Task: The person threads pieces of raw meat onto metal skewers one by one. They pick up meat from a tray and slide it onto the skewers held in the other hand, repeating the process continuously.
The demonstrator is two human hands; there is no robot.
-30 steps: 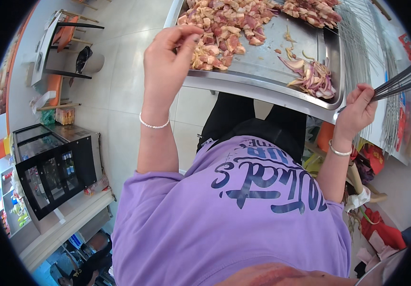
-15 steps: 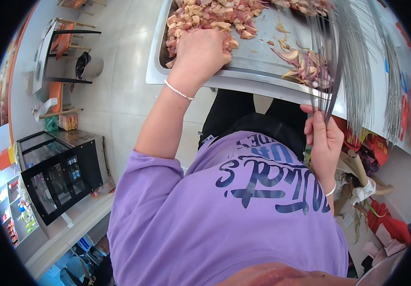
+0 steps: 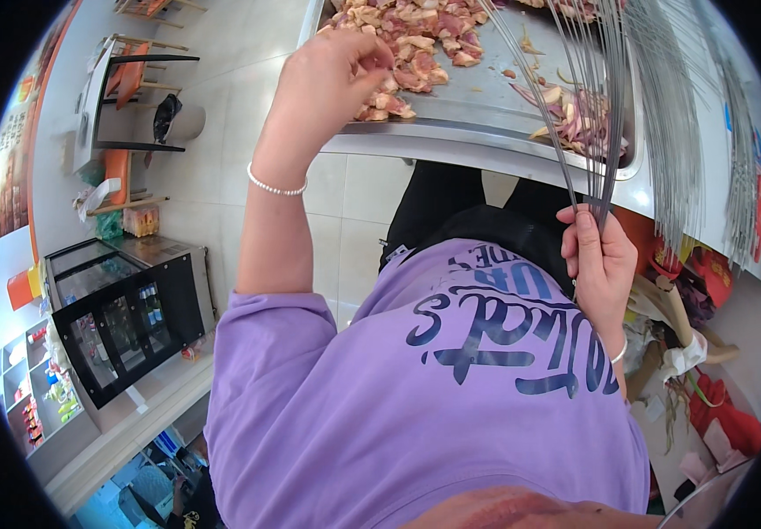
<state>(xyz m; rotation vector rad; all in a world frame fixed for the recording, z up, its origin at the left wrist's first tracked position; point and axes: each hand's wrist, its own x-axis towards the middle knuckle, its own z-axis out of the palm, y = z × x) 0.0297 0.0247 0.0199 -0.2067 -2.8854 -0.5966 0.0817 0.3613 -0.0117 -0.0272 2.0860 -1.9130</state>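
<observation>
Over the near left corner of the metal tray [image 3: 477, 106], my left hand [image 3: 332, 79] is raised with its fingers curled together beside the raw marinated meat pieces [image 3: 420, 66]. Whatever lies between its fingertips is hidden from view. Just off the tray's near right edge, my right hand [image 3: 601, 260] grips a bunch of thin metal skewers [image 3: 610, 132] by their lower ends. The skewers point away from me, fanned over the tray, one or two standing apart to the left. Sliced red onion [image 3: 574, 115] lies beneath them in the tray's right part.
Many more metal skewers [image 3: 671, 141] lie to the right of the tray on the white table. Bags and red items [image 3: 716, 406] sit at lower right. Across the tiled floor [image 3: 231, 115] at left are orange chairs [image 3: 129, 75] and a black glass-fronted cabinet [image 3: 129, 326].
My left hand has lifted off the meat and shifted left and toward the tray's edge. The skewers in my right hand have swung left and spread apart.
</observation>
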